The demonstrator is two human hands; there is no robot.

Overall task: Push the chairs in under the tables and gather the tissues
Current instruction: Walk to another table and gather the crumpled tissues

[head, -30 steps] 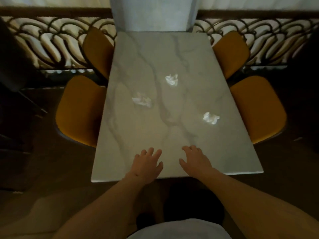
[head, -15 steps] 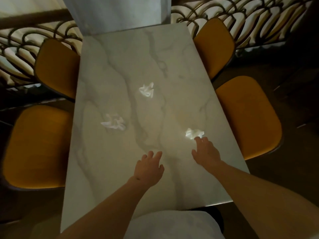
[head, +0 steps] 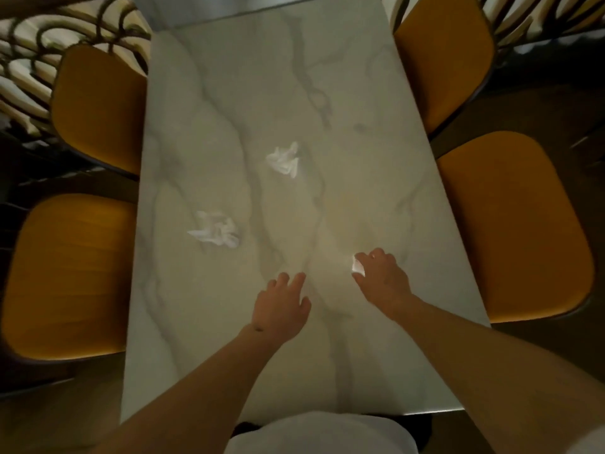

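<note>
right hand gripping tissue, marble table

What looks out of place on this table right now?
Crumpled tissues litter the marble table: one near the middle, another toward the left side, both loose. A third tissue is bunched under the right hand. The left hand rests flat, empty. Nothing looks spilled or broken.

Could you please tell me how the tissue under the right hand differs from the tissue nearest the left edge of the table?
The right-hand tissue is gripped by the right hand and mostly hidden; the left tissue lies free and fully visible. The first looks compressed, the second spread out. Both are white and crumpled, on the marble table.
</note>
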